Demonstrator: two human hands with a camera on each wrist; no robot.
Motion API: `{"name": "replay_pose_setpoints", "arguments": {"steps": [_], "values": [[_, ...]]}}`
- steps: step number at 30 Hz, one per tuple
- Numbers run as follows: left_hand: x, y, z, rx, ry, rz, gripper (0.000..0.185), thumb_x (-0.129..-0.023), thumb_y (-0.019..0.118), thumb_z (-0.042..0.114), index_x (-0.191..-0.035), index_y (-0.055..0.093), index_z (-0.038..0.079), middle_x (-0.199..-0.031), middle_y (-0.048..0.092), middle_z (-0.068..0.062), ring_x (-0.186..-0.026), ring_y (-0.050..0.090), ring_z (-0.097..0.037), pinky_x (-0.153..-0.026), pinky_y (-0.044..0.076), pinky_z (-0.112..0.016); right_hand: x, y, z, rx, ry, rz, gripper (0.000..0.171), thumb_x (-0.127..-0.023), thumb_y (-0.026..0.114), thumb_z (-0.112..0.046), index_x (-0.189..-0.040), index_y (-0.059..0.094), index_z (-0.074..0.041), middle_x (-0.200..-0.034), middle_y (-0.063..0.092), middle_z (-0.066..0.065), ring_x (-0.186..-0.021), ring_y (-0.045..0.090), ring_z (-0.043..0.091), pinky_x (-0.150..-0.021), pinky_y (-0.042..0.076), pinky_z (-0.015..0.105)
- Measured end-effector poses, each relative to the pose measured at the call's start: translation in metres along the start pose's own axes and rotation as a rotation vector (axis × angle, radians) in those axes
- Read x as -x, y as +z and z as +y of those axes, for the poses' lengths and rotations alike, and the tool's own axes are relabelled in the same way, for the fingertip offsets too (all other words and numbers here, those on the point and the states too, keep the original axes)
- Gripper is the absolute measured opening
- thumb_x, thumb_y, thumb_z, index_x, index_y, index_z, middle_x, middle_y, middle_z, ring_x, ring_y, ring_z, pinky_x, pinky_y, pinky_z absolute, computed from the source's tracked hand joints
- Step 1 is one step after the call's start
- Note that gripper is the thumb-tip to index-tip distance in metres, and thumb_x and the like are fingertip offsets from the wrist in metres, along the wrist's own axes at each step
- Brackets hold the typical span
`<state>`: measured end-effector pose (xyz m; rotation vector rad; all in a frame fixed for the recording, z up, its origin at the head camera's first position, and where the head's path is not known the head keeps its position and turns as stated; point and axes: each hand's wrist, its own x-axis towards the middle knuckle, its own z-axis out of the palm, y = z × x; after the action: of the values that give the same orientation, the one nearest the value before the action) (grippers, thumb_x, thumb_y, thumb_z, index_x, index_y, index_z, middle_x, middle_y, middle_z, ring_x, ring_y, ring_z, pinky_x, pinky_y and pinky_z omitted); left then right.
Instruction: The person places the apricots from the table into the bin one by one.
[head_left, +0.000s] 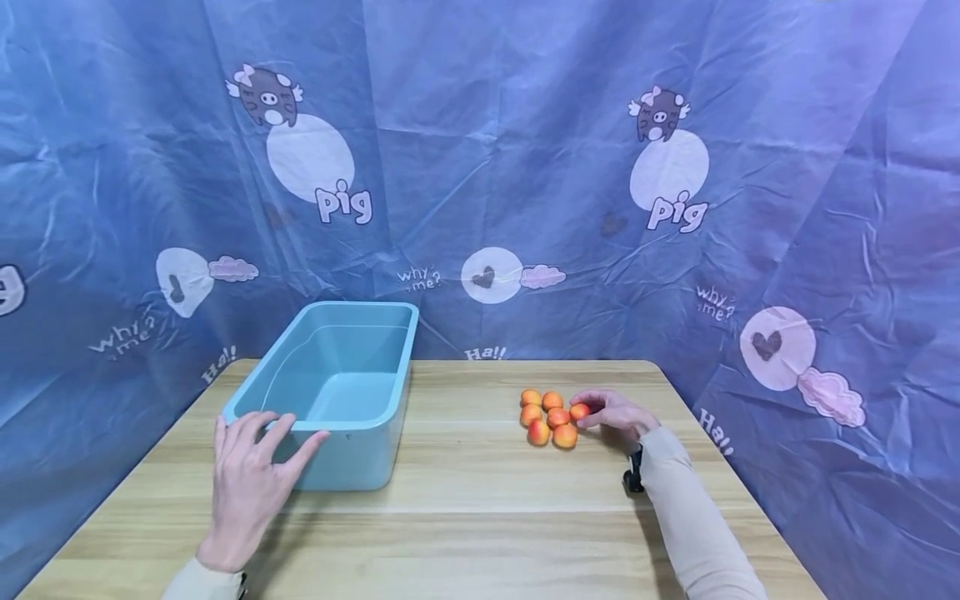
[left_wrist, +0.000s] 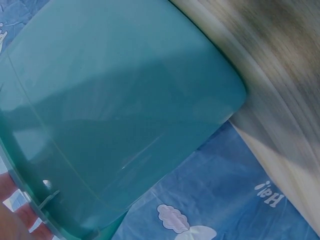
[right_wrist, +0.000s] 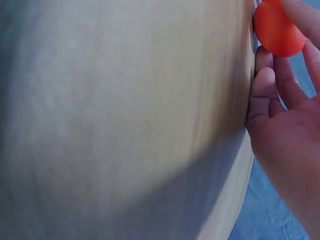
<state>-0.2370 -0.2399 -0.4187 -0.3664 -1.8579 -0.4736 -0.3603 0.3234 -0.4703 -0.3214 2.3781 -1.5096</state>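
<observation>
1. Left hand [head_left: 247, 479] is being rested with fingers spread and straight against the near rim of the teal bin [head_left: 390, 375], which is standing on the left part of the wooden table [head_left: 465, 517]. Nothing is being gripped; the bin is only being steadied. Judgement: light pressure on the rim is being advised so the bin is not pushed away.
2. Bin interior is being shown by the left wrist view as bare teal plastic [left_wrist: 115, 100]; no fruit is being seen inside.
3. Seven small orange fruits [head_left: 551, 418] are being kept in a tight cluster right of centre on the table, well apart from the bin.
4. Right hand [head_left: 618, 414] is being held at the cluster's right edge, with fingertips pinching the rightmost fruit [head_left: 579, 411]; in the right wrist view that fruit [right_wrist: 277, 30] is being pressed between fingers. Judgement: a gentle pinch and a straight lift are being recommended, so neighbouring fruits touching it are not being set rolling.
</observation>
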Motion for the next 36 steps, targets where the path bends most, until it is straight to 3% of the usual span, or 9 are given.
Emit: {"name": "replay_pose_setpoints", "arguments": {"steps": [8,11,16,21,26,32,36], "values": [[-0.001,0.002,0.000,0.010,0.010,-0.022,0.063,-0.081,0.065,0.066,-0.091,0.072,0.005,-0.089,0.064,-0.020,-0.093,0.057,-0.043,-0.105,0.023,-0.074,0.002,-0.003,0.002,0.017,0.026,0.083,0.056,-0.084,0.076,-0.010,-0.133,0.053,0.003,-0.129,0.059,0.016,-0.114,0.055,0.019,-0.108,0.031,0.046],[-0.001,0.001,0.000,0.013,0.005,-0.026,0.062,-0.082,0.065,0.065,-0.091,0.072,0.005,-0.089,0.064,-0.020,-0.094,0.057,-0.043,-0.105,0.022,-0.074,0.004,-0.004,0.002,-0.004,0.009,0.090,0.057,-0.085,0.074,-0.010,-0.135,0.050,0.006,-0.131,0.059,0.018,-0.111,0.056,0.016,-0.106,0.033,0.042],[-0.001,0.000,0.001,0.012,0.002,-0.036,0.062,-0.082,0.065,0.065,-0.092,0.072,0.004,-0.090,0.064,-0.020,-0.095,0.057,-0.043,-0.106,0.022,-0.074,0.005,-0.007,0.000,-0.045,0.024,0.129,0.059,-0.086,0.073,-0.013,-0.137,0.049,0.004,-0.124,0.063,0.009,-0.104,0.057,0.008,-0.095,0.039,0.031],[-0.001,-0.001,0.001,0.001,0.001,-0.048,0.062,-0.082,0.065,0.065,-0.093,0.072,0.004,-0.090,0.064,-0.020,-0.095,0.057,-0.043,-0.105,0.022,-0.075,0.003,-0.008,-0.003,-0.130,0.014,0.130,0.058,-0.091,0.068,-0.011,-0.140,0.043,0.006,-0.122,0.063,0.005,-0.103,0.060,0.006,-0.094,0.049,0.031],[0.000,0.000,0.000,0.015,-0.004,-0.022,0.063,-0.081,0.065,0.066,-0.092,0.073,0.005,-0.090,0.065,-0.019,-0.094,0.057,-0.043,-0.105,0.022,-0.075,0.001,-0.007,-0.006,-0.211,0.011,0.142,0.057,-0.091,0.067,-0.009,-0.141,0.042,0.004,-0.120,0.063,0.002,-0.107,0.063,0.019,-0.094,0.052,0.035],[0.002,0.000,-0.001,0.014,-0.004,-0.020,0.063,-0.081,0.065,0.067,-0.092,0.073,0.005,-0.090,0.065,-0.019,-0.094,0.057,-0.042,-0.105,0.022,-0.075,0.000,-0.003,-0.011,-0.313,-0.021,0.131,0.059,-0.090,0.065,-0.008,-0.142,0.039,0.001,-0.129,0.059,0.015,-0.124,0.053,0.036,-0.102,0.044,0.045],[0.002,-0.002,-0.001,0.005,-0.003,-0.032,0.063,-0.082,0.063,0.066,-0.092,0.072,0.004,-0.090,0.064,-0.020,-0.095,0.057,-0.043,-0.105,0.022,-0.075,-0.004,-0.002,-0.017,-0.283,-0.059,0.156,0.055,-0.090,0.067,-0.011,-0.138,0.044,0.000,-0.128,0.060,0.017,-0.125,0.053,0.039,-0.105,0.041,0.050]]}}
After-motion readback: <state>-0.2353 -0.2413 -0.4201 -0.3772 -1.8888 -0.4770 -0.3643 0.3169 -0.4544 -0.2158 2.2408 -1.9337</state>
